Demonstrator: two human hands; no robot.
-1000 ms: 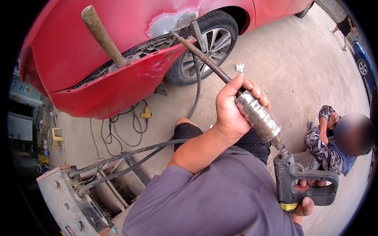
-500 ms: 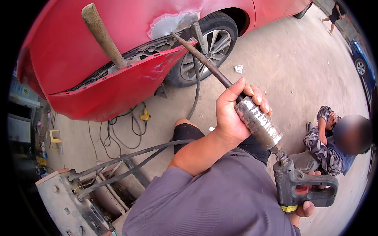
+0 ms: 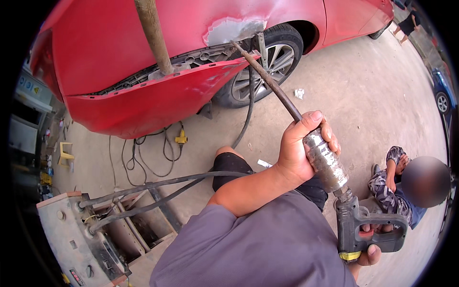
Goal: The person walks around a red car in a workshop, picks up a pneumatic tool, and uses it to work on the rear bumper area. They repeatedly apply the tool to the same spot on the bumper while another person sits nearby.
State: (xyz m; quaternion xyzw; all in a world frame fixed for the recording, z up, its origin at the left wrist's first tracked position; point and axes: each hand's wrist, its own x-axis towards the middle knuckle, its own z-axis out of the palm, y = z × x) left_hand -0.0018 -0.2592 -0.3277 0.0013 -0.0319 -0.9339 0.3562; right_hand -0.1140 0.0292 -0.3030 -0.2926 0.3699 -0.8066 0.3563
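Observation:
A slide-hammer dent puller runs diagonally from the red car's fender toward me. My left hand (image 3: 302, 150) is closed around the upper end of its scuffed metal sliding weight (image 3: 327, 162). At the low right, my right hand (image 3: 372, 255) grips the black pistol handle (image 3: 348, 225), its fingers by the red trigger. The long rod (image 3: 276, 88) reaches up to the lower edge of a sanded bare-metal patch (image 3: 235, 31); whether its tip touches metal I cannot tell. Below the patch, the red bumper (image 3: 143, 112) hangs away from the body, and a wooden handle (image 3: 155, 40) stands wedged in the gap.
Thick black cables (image 3: 158, 184) run from a worn machine cabinet (image 3: 74, 239) at lower left past my arm. A yellow connector (image 3: 181, 137) with loose cords lies on the floor. Another person (image 3: 397, 186) crouches at the right. A small yellow stool (image 3: 65, 154) stands far left.
My view has shifted, so the car and wooden handle appear farther right. Both hands keep their grip on the dent puller, and the sliding weight stays about as far from the pistol handle.

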